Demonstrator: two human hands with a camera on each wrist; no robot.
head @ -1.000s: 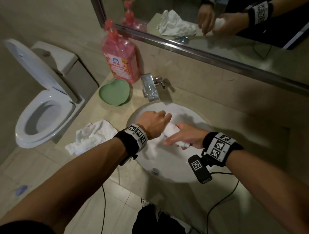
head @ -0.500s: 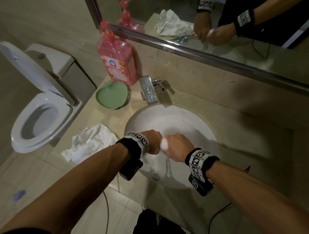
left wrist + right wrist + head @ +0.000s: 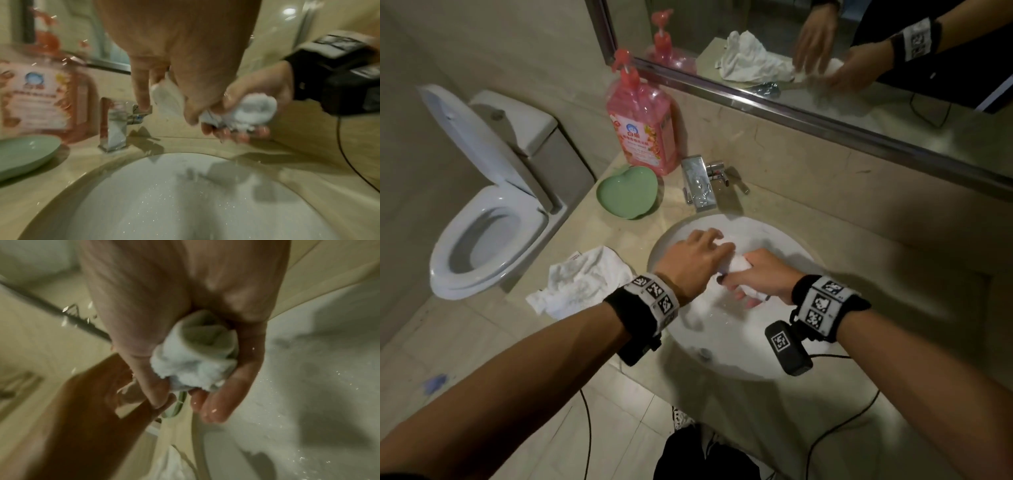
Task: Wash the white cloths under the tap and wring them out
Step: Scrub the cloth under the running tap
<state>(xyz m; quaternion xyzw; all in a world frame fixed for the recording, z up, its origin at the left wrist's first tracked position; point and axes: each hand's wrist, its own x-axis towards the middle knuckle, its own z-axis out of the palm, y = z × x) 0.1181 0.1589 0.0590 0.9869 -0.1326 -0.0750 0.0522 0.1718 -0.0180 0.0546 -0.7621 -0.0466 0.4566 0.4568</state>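
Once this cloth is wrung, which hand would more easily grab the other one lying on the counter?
Probably the left hand: the crumpled cloth lies on its side of the sink, while the right hand grips the rolled cloth.
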